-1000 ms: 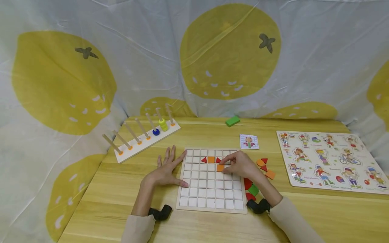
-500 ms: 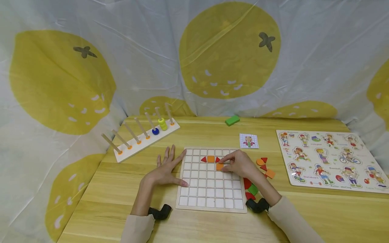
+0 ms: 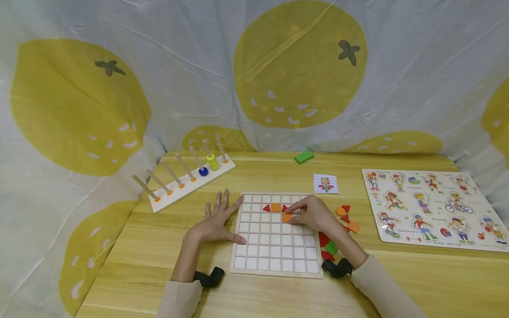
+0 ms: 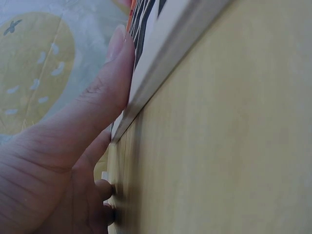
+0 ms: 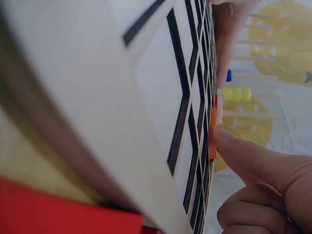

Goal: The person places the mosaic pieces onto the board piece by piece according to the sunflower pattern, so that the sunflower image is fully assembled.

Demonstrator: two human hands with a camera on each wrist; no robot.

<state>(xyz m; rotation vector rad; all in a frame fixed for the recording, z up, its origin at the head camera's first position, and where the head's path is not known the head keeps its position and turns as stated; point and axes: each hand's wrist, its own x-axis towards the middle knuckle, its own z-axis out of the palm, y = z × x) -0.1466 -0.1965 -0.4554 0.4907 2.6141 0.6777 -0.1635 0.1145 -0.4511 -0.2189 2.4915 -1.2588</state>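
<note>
In the head view a pale wooden grid board (image 3: 258, 251) lies on the table. My left hand (image 3: 212, 225) is spread along its left side, thumb on the edge; in the left wrist view, the thumb (image 4: 112, 68) lies against the board's rim. Thumb and index finger of my right hand (image 3: 314, 214) pinch an orange square tile (image 3: 286, 217) over the upper part of the grid. The right wrist view has the thumb tip at this orange tile (image 5: 212, 134), low over the board. Just behind it sit a red triangle (image 3: 267, 208), an orange square (image 3: 276, 207) and another red triangle (image 3: 284, 208).
Red, orange and green tiles (image 3: 331, 248) lie right of the board. Behind are a small pattern card (image 3: 326, 183) and a green block (image 3: 304, 157). A peg rack (image 3: 191, 185) with blue and yellow beads stands at left, a picture puzzle (image 3: 433, 207) at right.
My right hand has shifted the orange square very slightly left on the grid, still pinched. My left hand stays in place at the board's edge.
</note>
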